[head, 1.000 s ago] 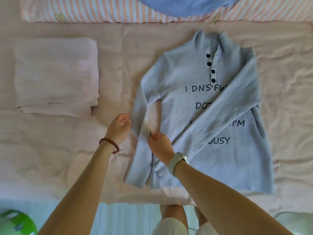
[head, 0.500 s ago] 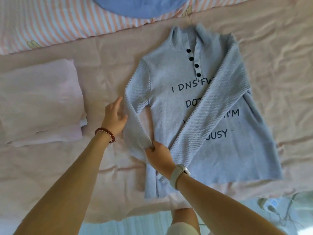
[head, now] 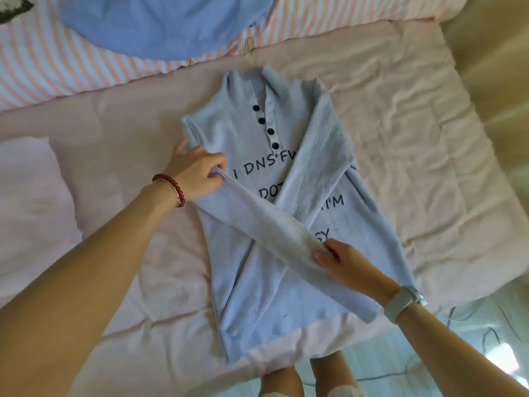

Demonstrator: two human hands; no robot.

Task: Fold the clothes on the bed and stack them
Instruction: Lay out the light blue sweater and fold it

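Here the left hand [head: 197,174] and right hand [head: 347,265] each pinch the sweater [head: 243,133]'s sleeve [head: 269,222], stretched diagonally across its chest on the bed [head: 415,156].

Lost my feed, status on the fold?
Left hand pinches sleeve near shoulder. Right hand grips it near cuff. Sleeve crosses sweater front, over the other. Nothing in the way.

Pale blue sweater [head: 286,282] of matt ribbed knit with glossy dark buttons [head: 270,130]. Under it, a pink sheet [head: 415,156] of soft, creased cloth; at twelve o'clock, striped cotton bedding [head: 57,67].
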